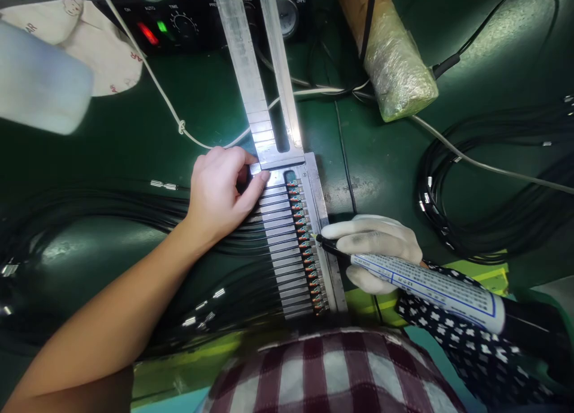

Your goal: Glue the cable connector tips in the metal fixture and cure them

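A long metal fixture (287, 263) lies below me, with several black cables (233, 238) laid side by side in its slots. Small green circuit boards (301, 222) sit at the cable ends in a row along the fixture's right side. My left hand (222, 189), bare, grips the fixture's upper left corner between thumb and fingers. In a white glove, my right hand (379, 245) is closed around a labelled dispensing syringe (430, 287). The syringe's black tip end points left, at the middle of the row of boards; whether it touches one I cannot tell.
Behind stands a black dispenser box (192, 24) with lit switches. A slotted metal bar (251, 90) runs up from the fixture. A plastic-wrapped roll (394, 60) lies at the upper right, coiled black cables (439, 216) at the right, a whitish container (40, 78) at the left.
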